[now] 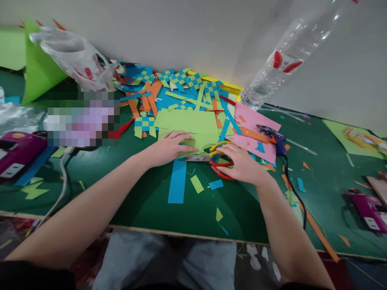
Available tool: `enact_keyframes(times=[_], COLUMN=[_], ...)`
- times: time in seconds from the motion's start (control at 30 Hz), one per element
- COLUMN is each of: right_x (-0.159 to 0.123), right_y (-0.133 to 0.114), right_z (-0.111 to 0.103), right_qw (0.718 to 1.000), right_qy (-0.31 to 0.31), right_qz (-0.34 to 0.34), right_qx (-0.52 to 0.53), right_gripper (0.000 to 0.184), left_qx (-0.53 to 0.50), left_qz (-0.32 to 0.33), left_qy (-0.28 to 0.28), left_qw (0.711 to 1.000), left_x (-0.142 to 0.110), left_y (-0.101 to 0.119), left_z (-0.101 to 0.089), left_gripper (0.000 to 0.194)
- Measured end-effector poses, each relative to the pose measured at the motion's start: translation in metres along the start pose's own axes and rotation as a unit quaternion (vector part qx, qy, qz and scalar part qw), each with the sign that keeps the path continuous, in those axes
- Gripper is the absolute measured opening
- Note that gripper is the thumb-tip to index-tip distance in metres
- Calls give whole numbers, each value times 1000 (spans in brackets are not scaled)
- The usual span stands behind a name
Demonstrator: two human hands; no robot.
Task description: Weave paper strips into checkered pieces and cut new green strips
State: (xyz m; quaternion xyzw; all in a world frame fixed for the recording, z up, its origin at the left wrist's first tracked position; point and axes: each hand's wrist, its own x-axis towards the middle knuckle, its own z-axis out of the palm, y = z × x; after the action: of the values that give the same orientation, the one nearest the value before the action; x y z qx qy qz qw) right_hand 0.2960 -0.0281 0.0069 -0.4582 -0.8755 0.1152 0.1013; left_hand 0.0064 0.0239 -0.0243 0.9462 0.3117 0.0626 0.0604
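My left hand [167,149] lies flat with its fingers stretched over light green paper [187,121] at the middle of the table. Scissors [198,158] with yellow and red handles are in my right hand [246,163], fingers around the handles. The blades point left, along the near edge of the green paper, close to my left fingertips. A blue paper strip [177,183] extends toward me from below the blades. Small green [197,183] and blue [215,185] scraps lie nearby.
Woven blue-green paper pieces [193,82] pile up behind. At right are pink paper [256,117], a blue glue gun [279,143] with a black cord, and a tall plastic bottle [281,60]. A plastic bag [75,60] and purple device [21,155] stand left.
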Motion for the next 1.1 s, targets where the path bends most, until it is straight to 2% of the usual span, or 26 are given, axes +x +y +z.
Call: enact_keyframes(times=[0.63,0.73,0.83,0.93,1.0,1.1], right_x=[2,1,-1,-3,-3,-3], right_y=[-11,-9,-4,0,2,5], right_z=[1,0,-2,-4,-5,-4], right_qw=[1000,1000,1000,1000,1000,1000], right_qy=[-10,0,4,-2,-4,-4], right_qz=[-18,-9,-1,3,3,7], right_qx=[4,3,-1,0,4,10], right_gripper=[43,44,45,44,42,42], left_qx=[-8,-3,-4,-33,-47,-52], left_qz=[-11,-25,-69,-82,-76,-19], left_qy=[3,21,68,110,104,40], left_qw=[1000,999,995,990,991,998], left_x=[1,4,9,11,8,-2], left_y=[3,9,20,25,20,9], left_z=[-1,1,3,1,-2,-10], left_gripper=[47,48,50,42,37,35])
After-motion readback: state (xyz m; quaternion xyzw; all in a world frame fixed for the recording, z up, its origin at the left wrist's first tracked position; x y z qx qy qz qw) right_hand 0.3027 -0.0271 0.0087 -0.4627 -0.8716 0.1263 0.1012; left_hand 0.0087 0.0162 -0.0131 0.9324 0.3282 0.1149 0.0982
